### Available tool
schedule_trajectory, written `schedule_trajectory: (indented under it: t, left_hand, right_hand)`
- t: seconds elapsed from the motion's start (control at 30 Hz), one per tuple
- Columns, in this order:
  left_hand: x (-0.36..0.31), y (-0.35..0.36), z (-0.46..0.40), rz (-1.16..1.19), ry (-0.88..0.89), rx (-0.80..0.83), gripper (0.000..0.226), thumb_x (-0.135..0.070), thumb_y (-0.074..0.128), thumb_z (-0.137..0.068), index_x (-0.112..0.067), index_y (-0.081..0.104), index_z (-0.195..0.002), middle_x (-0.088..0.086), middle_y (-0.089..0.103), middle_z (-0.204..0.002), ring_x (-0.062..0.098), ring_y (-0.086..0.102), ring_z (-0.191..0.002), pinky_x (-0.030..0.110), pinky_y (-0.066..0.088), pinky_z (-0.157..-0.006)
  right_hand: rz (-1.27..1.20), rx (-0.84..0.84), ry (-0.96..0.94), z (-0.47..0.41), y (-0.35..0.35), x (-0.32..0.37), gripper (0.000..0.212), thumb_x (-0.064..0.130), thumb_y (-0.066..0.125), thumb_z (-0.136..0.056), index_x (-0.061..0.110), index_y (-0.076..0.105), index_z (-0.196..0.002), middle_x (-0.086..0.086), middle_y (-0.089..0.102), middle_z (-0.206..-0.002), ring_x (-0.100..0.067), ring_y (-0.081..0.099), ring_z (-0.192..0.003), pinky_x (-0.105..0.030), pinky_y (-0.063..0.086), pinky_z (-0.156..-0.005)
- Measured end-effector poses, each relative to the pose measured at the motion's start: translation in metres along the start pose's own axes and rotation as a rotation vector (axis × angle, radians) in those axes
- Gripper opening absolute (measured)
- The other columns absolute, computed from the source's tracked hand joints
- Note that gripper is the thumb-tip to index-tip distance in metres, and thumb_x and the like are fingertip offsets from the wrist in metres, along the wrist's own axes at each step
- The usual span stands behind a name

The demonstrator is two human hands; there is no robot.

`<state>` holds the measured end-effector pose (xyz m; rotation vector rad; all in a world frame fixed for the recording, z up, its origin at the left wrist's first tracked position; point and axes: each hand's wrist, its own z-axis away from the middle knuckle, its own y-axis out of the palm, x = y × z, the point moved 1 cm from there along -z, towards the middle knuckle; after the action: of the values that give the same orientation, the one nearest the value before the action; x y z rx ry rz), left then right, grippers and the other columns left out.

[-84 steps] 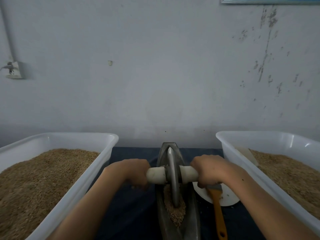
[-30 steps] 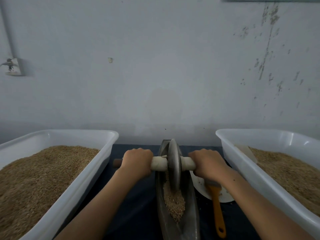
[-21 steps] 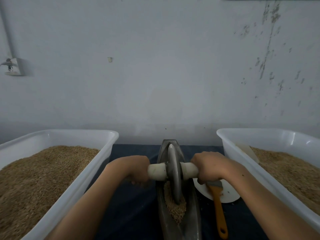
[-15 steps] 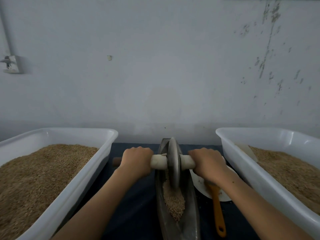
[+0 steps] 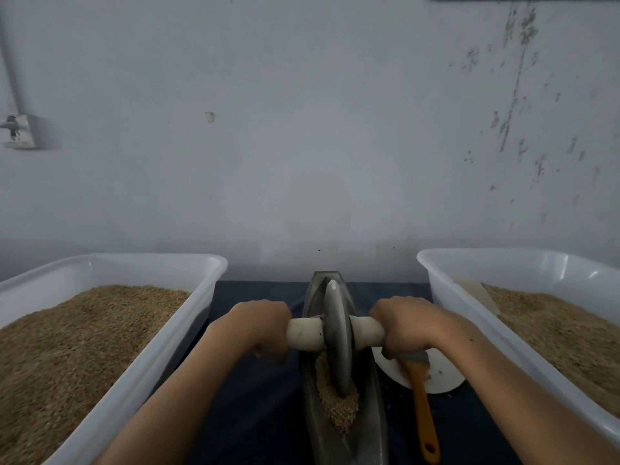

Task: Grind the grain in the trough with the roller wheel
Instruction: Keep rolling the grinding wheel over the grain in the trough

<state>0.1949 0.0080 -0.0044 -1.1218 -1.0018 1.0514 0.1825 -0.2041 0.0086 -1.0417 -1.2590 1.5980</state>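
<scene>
A narrow boat-shaped metal trough (image 5: 372,427) runs away from me at the centre of the dark table. Brown grain (image 5: 337,406) lies heaped in its near half. The grey roller wheel (image 5: 337,333) stands upright in the trough, its lower edge sunk in the grain. A pale axle handle (image 5: 303,333) sticks out on both sides of the wheel. My left hand (image 5: 261,325) grips the left end and my right hand (image 5: 407,325) grips the right end, knuckles up.
Two white plastic tubs hold brown grain: the left tub (image 5: 188,317) and the right tub (image 5: 443,297). A white plate (image 5: 443,374) with an orange-handled brush (image 5: 422,411) lies right of the trough. A grey wall rises close behind the table.
The wheel rolled away from me and back more than once; over the last half second both hands pulled it toward me, down into the grain heap.
</scene>
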Motion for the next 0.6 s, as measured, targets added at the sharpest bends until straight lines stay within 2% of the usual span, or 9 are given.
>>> schedule_trajectory:
  t: [0.1, 0.27, 0.37, 0.43, 0.5, 0.53, 0.6]
  left_hand:
    - [0.0, 0.001, -0.001, -0.008, -0.025, -0.093, 0.044, -0.032, 0.073, -0.075, -0.019, 0.058, -0.114, 0.001, 0.064, -0.104, 0.019, 0.061, -0.093, 0.03, 0.043, -0.074]
    - [-0.003, 0.007, -0.004, -0.029, -0.061, -0.341, 0.027, -0.03, 0.061, -0.082, -0.022, 0.058, -0.107, 0.0, 0.063, -0.101, 0.02, 0.06, -0.091, 0.03, 0.038, -0.069]
    - [-0.003, 0.007, -0.006, -0.034, -0.053, -0.353, 0.027, -0.03, 0.06, -0.082, -0.022, 0.058, -0.108, 0.0, 0.064, -0.103, 0.02, 0.06, -0.094, 0.029, 0.038, -0.07]
    - [-0.001, 0.005, -0.006, -0.02, -0.025, -0.257, 0.033, -0.03, 0.065, -0.08, -0.021, 0.058, -0.111, 0.0, 0.064, -0.102, 0.019, 0.061, -0.093, 0.029, 0.04, -0.071]
    - [0.0, 0.002, -0.003, 0.017, -0.001, -0.122, 0.035, -0.03, 0.07, -0.076, -0.02, 0.059, -0.108, 0.001, 0.065, -0.1, 0.017, 0.061, -0.088, 0.029, 0.042, -0.07]
    - [0.001, 0.001, -0.002, 0.046, 0.014, -0.053, 0.03, -0.028, 0.072, -0.075, -0.02, 0.06, -0.101, 0.0, 0.067, -0.095, 0.016, 0.062, -0.082, 0.028, 0.044, -0.069]
    - [0.003, 0.0, 0.0, 0.127, 0.053, 0.078, 0.014, -0.022, 0.071, -0.075, -0.017, 0.058, -0.077, -0.003, 0.066, -0.069, 0.008, 0.06, -0.059, 0.024, 0.046, -0.062]
  right_hand:
    - [0.038, -0.124, 0.014, -0.002, 0.002, 0.001, 0.026, 0.022, 0.065, -0.082, 0.021, 0.061, -0.107, -0.001, 0.065, -0.099, -0.017, 0.059, -0.082, -0.027, 0.04, -0.064]
    - [0.097, -0.437, 0.084, -0.01, 0.014, 0.005, 0.021, 0.019, 0.06, -0.087, 0.023, 0.052, -0.106, 0.0, 0.063, -0.1, -0.021, 0.06, -0.089, -0.03, 0.035, -0.068]
    - [0.095, -0.506, 0.08, -0.011, 0.017, 0.006, 0.02, 0.019, 0.059, -0.088, 0.023, 0.05, -0.106, 0.0, 0.063, -0.1, -0.021, 0.06, -0.089, -0.03, 0.034, -0.068]
    - [0.082, -0.456, 0.053, -0.008, 0.014, 0.003, 0.018, 0.018, 0.056, -0.088, 0.023, 0.052, -0.105, -0.001, 0.063, -0.102, -0.022, 0.06, -0.092, -0.03, 0.036, -0.069]
    - [0.073, -0.326, 0.016, -0.004, 0.007, 0.001, 0.019, 0.017, 0.057, -0.085, 0.021, 0.057, -0.103, -0.001, 0.065, -0.102, -0.022, 0.061, -0.092, -0.029, 0.039, -0.068]
    - [0.069, -0.242, 0.0, -0.002, 0.004, 0.001, 0.02, 0.017, 0.059, -0.083, 0.02, 0.06, -0.103, -0.002, 0.066, -0.1, -0.021, 0.062, -0.089, -0.028, 0.04, -0.065]
    - [0.063, -0.098, -0.017, 0.003, -0.001, 0.002, 0.024, 0.018, 0.064, -0.081, 0.018, 0.062, -0.104, -0.003, 0.066, -0.097, -0.019, 0.061, -0.083, -0.025, 0.039, -0.059]
